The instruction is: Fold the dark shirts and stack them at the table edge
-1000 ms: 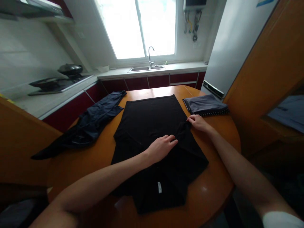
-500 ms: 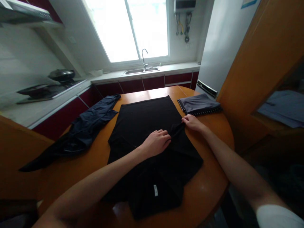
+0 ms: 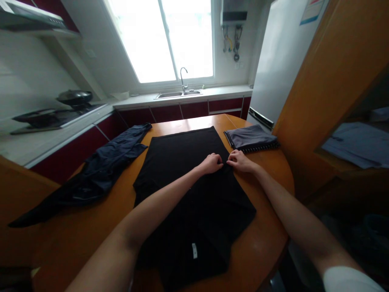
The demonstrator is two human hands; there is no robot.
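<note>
A black T-shirt (image 3: 182, 152) lies spread on the wooden table (image 3: 267, 227), its collar end towards me with a small white label (image 3: 194, 250) showing. My left hand (image 3: 212, 163) rests on the shirt near its right side, fingers curled together at the cloth. Close beside it, my right hand (image 3: 240, 160) pinches the shirt's right edge. Only a small gap separates the two hands. Both sets of fingertips meet dark fabric, so the exact fold between them is hard to see.
A dark blue garment (image 3: 106, 166) lies along the table's left side. At the right back sits a folded grey cloth (image 3: 251, 137) with a dark studded edge. Beyond the table are a sink (image 3: 170, 95), a stove with pans (image 3: 74, 97) and a fridge (image 3: 279, 61).
My left hand has moved up and right, closer to my right hand, and its fingers have curled in. The bunched cloth at the shirt's right edge looks flatter. The view has shifted slightly.
</note>
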